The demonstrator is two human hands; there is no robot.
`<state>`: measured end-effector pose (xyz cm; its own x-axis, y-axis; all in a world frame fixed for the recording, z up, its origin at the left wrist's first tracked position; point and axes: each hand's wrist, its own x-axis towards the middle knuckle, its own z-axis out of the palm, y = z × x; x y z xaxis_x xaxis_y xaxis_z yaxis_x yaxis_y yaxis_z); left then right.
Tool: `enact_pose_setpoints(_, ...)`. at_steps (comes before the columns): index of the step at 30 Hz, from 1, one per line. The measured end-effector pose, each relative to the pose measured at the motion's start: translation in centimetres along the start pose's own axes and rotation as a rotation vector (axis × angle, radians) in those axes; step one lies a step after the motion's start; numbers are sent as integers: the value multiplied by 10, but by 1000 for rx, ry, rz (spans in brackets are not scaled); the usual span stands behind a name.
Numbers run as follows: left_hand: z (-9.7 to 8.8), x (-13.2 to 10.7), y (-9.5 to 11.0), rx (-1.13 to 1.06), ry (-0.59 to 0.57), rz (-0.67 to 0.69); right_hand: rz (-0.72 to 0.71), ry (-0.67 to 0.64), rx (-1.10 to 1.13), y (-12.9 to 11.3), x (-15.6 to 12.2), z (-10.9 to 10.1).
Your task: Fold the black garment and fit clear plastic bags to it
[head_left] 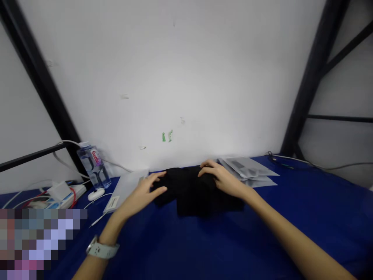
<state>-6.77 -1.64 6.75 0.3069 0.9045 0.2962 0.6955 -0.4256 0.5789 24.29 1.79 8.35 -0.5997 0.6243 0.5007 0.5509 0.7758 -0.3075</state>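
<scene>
Here's the left hand, fingers fanned and thumb swung well out from them, palm turned toward the middle, its tips over the left end of the black cloth. A gap shows between thumb and fingers, and no fold is visibly caught there. Across to the right hand: fingers bent, loosely parted, tips down on the cloth's far side, right of its middle. Whether they pinch any fabric, I can't tell, with black on black and the far side of the hand hidden.

And here's the relation that counts: the cloth lies straight ahead, between the hands and partly under them, its long axis running left to right, roughly along the wall. Of the two, the right looks nearer its centre, reaching in over the top; the left has only the end. As I judge it, any move turns on that crosswise lie, one hand toward each end.

Wider now: the near edge faces the person, with bare blue table cover in front. Just left, a pale flat packet, then a water bottle beyond it. Behind the right hand, translucent bags overlap beside the wall.
</scene>
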Motion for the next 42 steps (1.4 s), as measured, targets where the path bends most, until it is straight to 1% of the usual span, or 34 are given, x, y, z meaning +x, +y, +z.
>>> enact_pose_setpoints(2, 30, 1, 23, -170, -48, 61, -24, -10, 7, -7, -1, 8)
enact_pose_setpoints(3, 43, 1, 33, -210, -54, 84, -34, -17, 21, -10, -1, 13)
enact_pose_setpoints(5, 64, -2, 44, -188, -22, 148, -53, -27, 63, -16, -3, 22)
enact_pose_setpoints(7, 72, -4, 47, -99, 45, 195, -68, -29, 97, -20, -4, 28)
enact_pose_setpoints(9, 70, -6, 44, -5, 110, 194, -74, -20, 105, -20, -4, 29)
enact_pose_setpoints(11, 62, -6, 38, 107, 156, 152, -71, -34, 87, -15, -3, 27)
enact_pose_setpoints(13, 54, -6, 33, 254, 208, 119, -68, -96, 56, -6, -3, 22)
enact_pose_setpoints(15, 49, -6, 29, 396, 287, 125, -62, -161, 33, 5, -3, 16)
enact_pose_setpoints(17, 48, -5, 26, 491, 352, 133, -37, -193, 31, 13, -3, 9)
enact_pose_setpoints(18, 48, -5, 24, 521, 361, 121, -12, -199, 40, 15, -3, 5)
enact_pose_setpoints(21, 48, -4, 22, 542, 337, 52, 61, -190, 72, 13, -3, -6)
enact_pose_setpoints(22, 48, -4, 22, 526, 325, 56, 68, -181, 73, 9, -3, -8)
enact_pose_setpoints(23, 48, -3, 22, 504, 307, 90, 64, -180, 66, 4, -3, -8)
enact_pose_setpoints(24, 49, -3, 22, 483, 273, 153, 49, -196, 52, 0, -3, -8)
enact_pose_setpoints(27, 54, -4, 25, 470, 91, 382, -11, -335, -6, -13, -7, 1)
enact_pose_setpoints(28, 56, -4, 25, 485, 39, 430, -19, -382, -36, -15, -9, 5)
enact_pose_setpoints(30, 60, -4, 26, 529, -5, 463, -13, -439, -104, -16, -11, 11)
enact_pose_setpoints(32, 60, -3, 25, 573, 5, 443, 8, -464, -151, -13, -12, 11)
enact_pose_setpoints(35, 50, -2, 22, 617, 70, 387, 56, -458, -165, -7, -11, 2)
enact_pose_setpoints(37, 39, -2, 19, 637, 118, 357, 109, -412, -189, -3, -11, -5)
enact_pose_setpoints(39, 28, -2, 15, 659, 152, 321, 151, -340, -230, 2, -11, -11)
enact_pose_setpoints(42, 14, -1, 8, 676, 194, 257, 198, -218, -262, 11, -10, -14)
